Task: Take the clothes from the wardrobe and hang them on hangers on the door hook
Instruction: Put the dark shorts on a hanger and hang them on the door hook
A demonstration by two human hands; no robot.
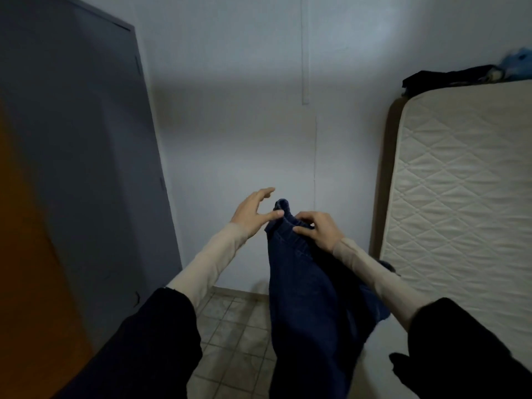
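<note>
The step in hand looks like the carrying and readying of one garment, a pair of dark blue jeans (305, 283), which hangs in front of the person between the two forearms, its top edge bunched at hand height and its legs falling out of view at the bottom; it seems already out of the wardrobe and not yet on any hanger. The right hand (315, 230) grips the bunched waistband, fingers curled over the denim; the left hand (253, 211) is spread, fingers straight and apart, its thumb just touching the cloth's upper fold, holding nothing. No hanger and no door hook show, so the next move, as I judge it, calls for the left hand to take the other side of the waistband, straighten it, and then find a hanger; where that lies cannot be told.

By count: one pair of jeans; two hands, both in pale sleeves under black ones; one grey door (95, 156) at the left, beside an orange panel (26, 254); one quilted mattress (466, 203) stood on edge against the right wall, with one heap of dark clothing (449, 79) on its top; a tiled floor (233, 326) below.
</note>
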